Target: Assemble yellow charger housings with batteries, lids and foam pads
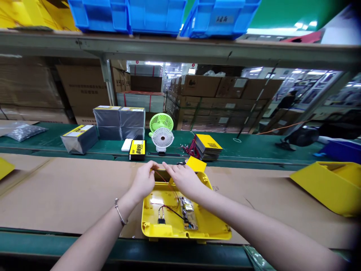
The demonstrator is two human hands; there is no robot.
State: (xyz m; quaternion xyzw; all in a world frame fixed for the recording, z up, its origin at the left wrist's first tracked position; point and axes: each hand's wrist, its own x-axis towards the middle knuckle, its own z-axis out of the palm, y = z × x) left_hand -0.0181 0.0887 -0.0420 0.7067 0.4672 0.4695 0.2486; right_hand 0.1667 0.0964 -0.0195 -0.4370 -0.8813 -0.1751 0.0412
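A yellow plastic housing (175,230) lies open on the cardboard in front of me. Inside it are a circuit board (188,212), a black two-pin socket (161,220) and thin wires. My left hand (144,180) is at the far left rim, its thumb and index finger closed around a thin red wire (162,176). Across from it, my right hand (184,180) reaches over the housing's far wall, the index finger stretched out towards the left fingertips. Its other fingers are partly hidden. Just behind it is a yellow-topped block (196,164).
Behind stand a white fan (163,139), a green fan (161,122), a yellow-labelled box (137,149) and a yellow-topped stack (208,146) beside red wires. Another yellow housing (329,188) lies right. Blue bins (158,17) sit on the overhead shelf.
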